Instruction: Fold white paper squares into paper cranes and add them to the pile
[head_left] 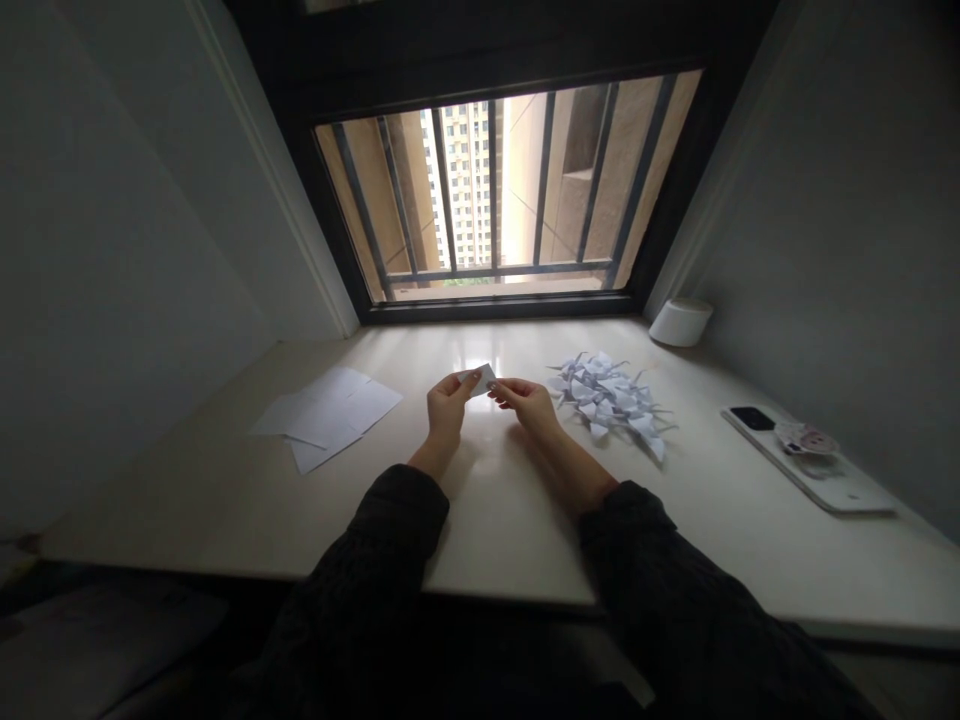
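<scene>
A small folded piece of white paper (486, 376) is held up above the sill, pinched between both hands. My left hand (448, 400) grips its left side with thumb and fingers. At its right edge, my right hand (529, 398) closes thumb and fingertips on the paper. Just right of that hand lies a pile of folded white paper cranes (609, 392). To the left rests a loose stack of white paper sheets (341, 410). The finer folds of the held paper are too small to make out.
The pale windowsill (502, 540) ends at a front edge near my forearms. A white phone (817, 470) with a round grip on its back lies at right. A white cylindrical object (681, 322) stands in the back right corner. Behind is a barred window (517, 190).
</scene>
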